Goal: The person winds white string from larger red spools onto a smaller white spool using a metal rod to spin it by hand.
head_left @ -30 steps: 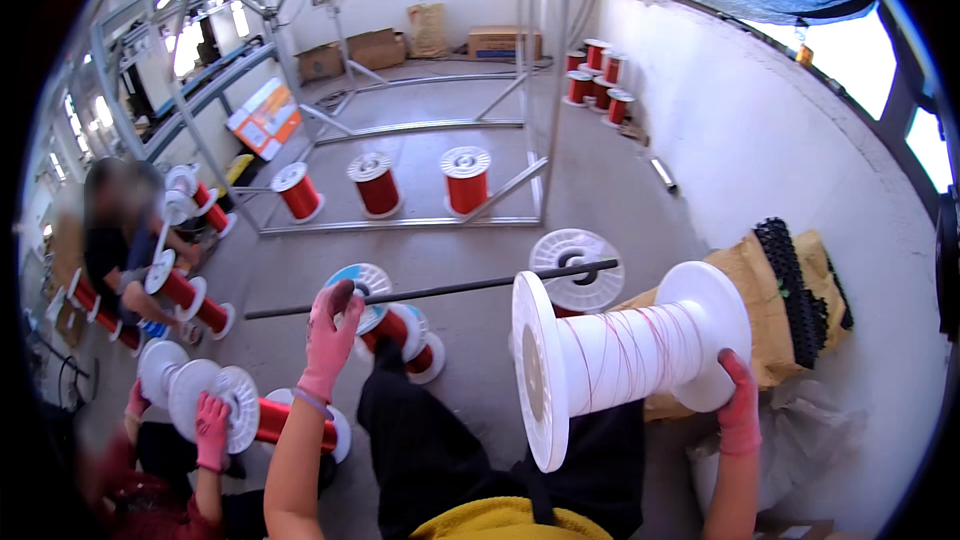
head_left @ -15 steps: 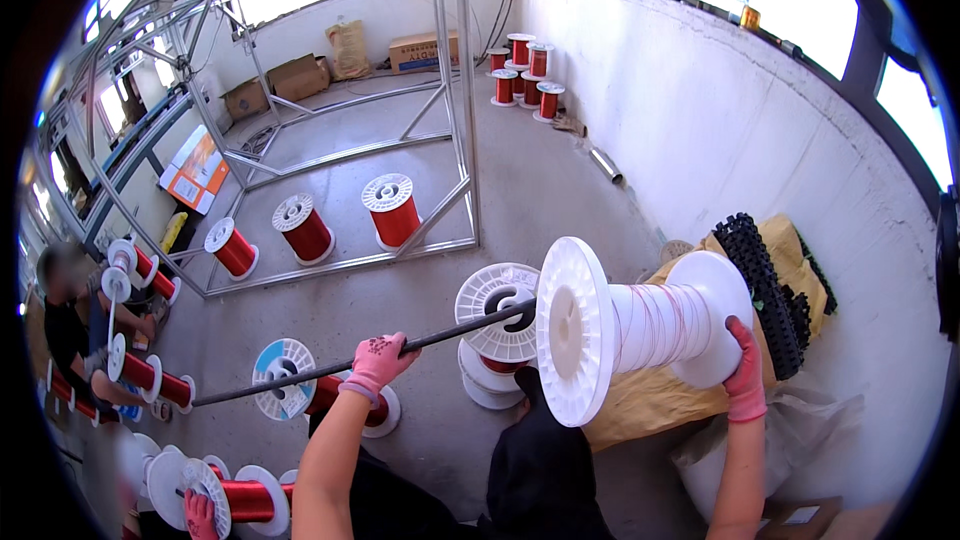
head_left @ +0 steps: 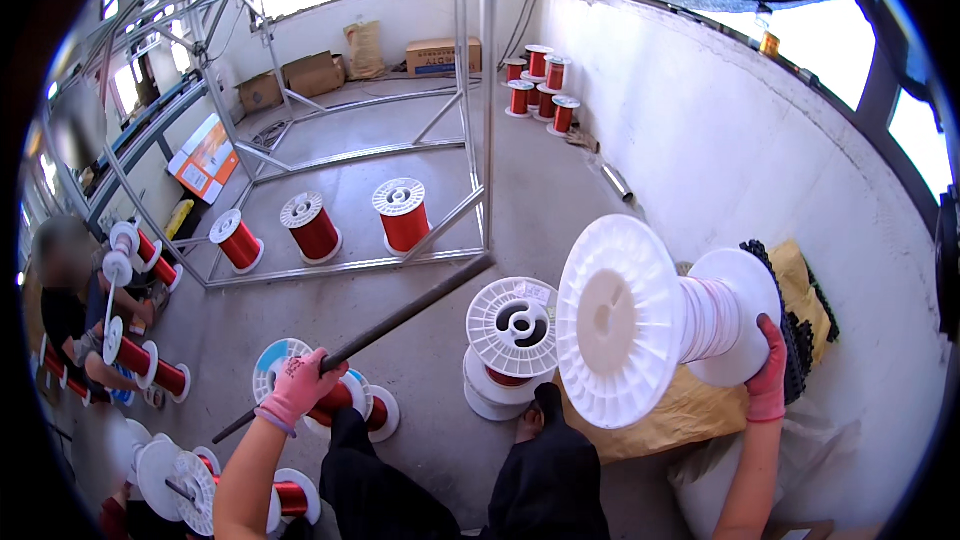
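Observation:
My left hand [head_left: 298,387], in a pink glove, is closed round a long dark rod [head_left: 412,310] held slanting up to the right. The rod's upper tip is in the open, apart from any spool. My right hand [head_left: 767,372], also gloved in pink, grips the right-hand flange of a large white spool [head_left: 632,285] by its rim; the thumb shows, some fingers are hidden behind the flange. A little pale and reddish wire is wound on that spool's core. Below, between the hands, a white-flanged spool [head_left: 512,328] stands on end near my feet.
Red wire spools [head_left: 402,218] stand along a metal frame [head_left: 340,275]; more are stacked by the far wall [head_left: 690,110]. Yellow sacking [head_left: 650,425] lies at right. Spools with red wire [head_left: 382,412] stand near my legs. Another person [head_left: 80,310] sits at far left.
The rod's upper end, formerly at the white spool's hub, is now apart from it. My left hand has moved lower and left with the rod; the spool has shifted slightly right.

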`<state>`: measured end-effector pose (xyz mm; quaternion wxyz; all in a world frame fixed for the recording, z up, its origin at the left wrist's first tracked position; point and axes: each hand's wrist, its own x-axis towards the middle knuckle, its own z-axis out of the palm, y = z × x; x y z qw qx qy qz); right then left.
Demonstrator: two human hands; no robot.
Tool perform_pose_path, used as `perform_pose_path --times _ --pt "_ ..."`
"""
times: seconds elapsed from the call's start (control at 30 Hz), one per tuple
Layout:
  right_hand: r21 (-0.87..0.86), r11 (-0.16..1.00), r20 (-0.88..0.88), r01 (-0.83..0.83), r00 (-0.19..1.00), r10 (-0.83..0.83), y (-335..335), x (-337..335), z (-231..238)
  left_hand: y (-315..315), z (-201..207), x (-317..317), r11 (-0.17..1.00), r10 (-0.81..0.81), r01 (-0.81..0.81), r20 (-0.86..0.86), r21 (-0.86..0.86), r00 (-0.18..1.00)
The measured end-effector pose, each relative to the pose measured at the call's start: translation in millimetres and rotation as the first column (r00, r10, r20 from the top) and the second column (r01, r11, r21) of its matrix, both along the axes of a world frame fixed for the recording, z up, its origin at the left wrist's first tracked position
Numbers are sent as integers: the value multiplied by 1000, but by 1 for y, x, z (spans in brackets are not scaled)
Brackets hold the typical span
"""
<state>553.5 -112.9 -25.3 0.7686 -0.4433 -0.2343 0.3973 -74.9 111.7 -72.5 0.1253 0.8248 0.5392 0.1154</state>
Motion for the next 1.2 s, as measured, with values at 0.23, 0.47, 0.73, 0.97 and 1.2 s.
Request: perform_pose_path --times 0.23,0.47,0.73,0.97,1.2 --pt "-80 997 183 22 983 -7 32 -39 0 -15 8 1 977 -207 211 -160 10 965" --pt "-182 983 315 19 948 40 43 -48 -6 -7 19 -11 973 -228 232 -296 -24 927" --pt "-179 984 279 12 960 39 55 -43 -26 -1 17 -8 968 -248 224 -282 -115 927" --pt "-308 933 207 -183 945 254 113 -128 -23 8 -5 12 949 -308 278 -248 -151 919" --pt "-343 894 188 -288 911 366 136 -154 -32 25 -14 74 915 -377 303 -300 -267 876"
